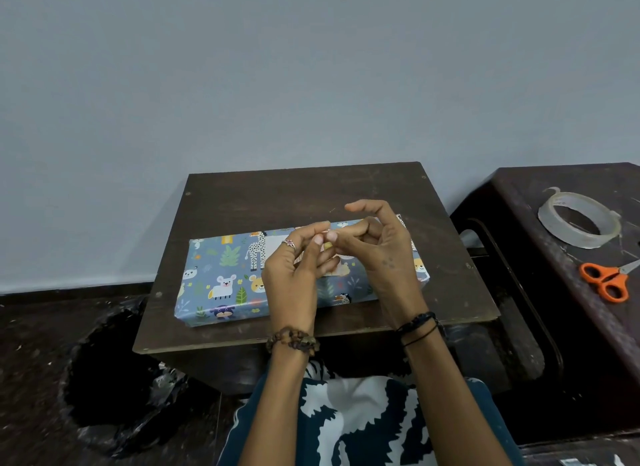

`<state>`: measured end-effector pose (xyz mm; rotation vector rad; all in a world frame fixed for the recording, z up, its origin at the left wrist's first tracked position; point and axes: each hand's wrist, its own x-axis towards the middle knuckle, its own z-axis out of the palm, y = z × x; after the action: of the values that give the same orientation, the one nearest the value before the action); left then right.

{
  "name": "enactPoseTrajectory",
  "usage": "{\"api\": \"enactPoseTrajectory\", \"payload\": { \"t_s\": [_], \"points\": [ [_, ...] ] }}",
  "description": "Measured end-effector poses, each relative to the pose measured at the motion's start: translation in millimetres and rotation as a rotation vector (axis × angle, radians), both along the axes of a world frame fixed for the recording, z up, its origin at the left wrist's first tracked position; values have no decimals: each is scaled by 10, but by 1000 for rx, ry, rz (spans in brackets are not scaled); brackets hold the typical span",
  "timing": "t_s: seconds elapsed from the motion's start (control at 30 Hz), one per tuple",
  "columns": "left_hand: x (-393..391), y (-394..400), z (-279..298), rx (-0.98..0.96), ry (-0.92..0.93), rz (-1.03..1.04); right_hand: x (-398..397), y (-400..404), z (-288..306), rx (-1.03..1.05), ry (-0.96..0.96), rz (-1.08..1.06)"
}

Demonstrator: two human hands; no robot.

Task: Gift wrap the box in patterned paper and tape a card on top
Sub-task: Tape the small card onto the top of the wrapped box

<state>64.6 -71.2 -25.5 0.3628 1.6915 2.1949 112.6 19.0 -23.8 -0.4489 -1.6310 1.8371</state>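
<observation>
The box (221,278), wrapped in blue paper with cartoon animals, lies flat on a small dark wooden table (450,292). A pale rectangle that may be the card (277,245) shows on the box top, mostly hidden behind my hands. Both hands hover just above the middle of the box. My left hand (294,268) and my right hand (377,250) meet at the fingertips, pinching what looks like a small piece of clear tape (322,237). It is hard to make out. My right index finger sticks up free.
A roll of clear tape (578,219) and orange-handled scissors (606,280) lie on a dark surface (540,185) to the right. A black plastic bag (114,379) sits on the floor at the left. A grey wall stands behind the table.
</observation>
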Motion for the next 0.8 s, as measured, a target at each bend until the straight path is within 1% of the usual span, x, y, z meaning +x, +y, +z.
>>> {"api": "enactPoseTrajectory", "payload": {
  "t_s": [0.13,0.37,0.57,0.7,0.8],
  "points": [
    [-16,-29,29,16,-23,-1,-6,-16,-6,-22,3,20],
    [-111,-160,48,-63,15,-18,-61,-113,-14,-67,30,67],
    [-255,-376,70,-66,6,39,-196,-319,12,-147,35,160],
    [-323,-505,98,-38,-44,62,-335,-501,48,-47,-15,121],
    [-400,-670,116,-22,-57,121,-460,-711,47,6,-14,127]
  ]
}}
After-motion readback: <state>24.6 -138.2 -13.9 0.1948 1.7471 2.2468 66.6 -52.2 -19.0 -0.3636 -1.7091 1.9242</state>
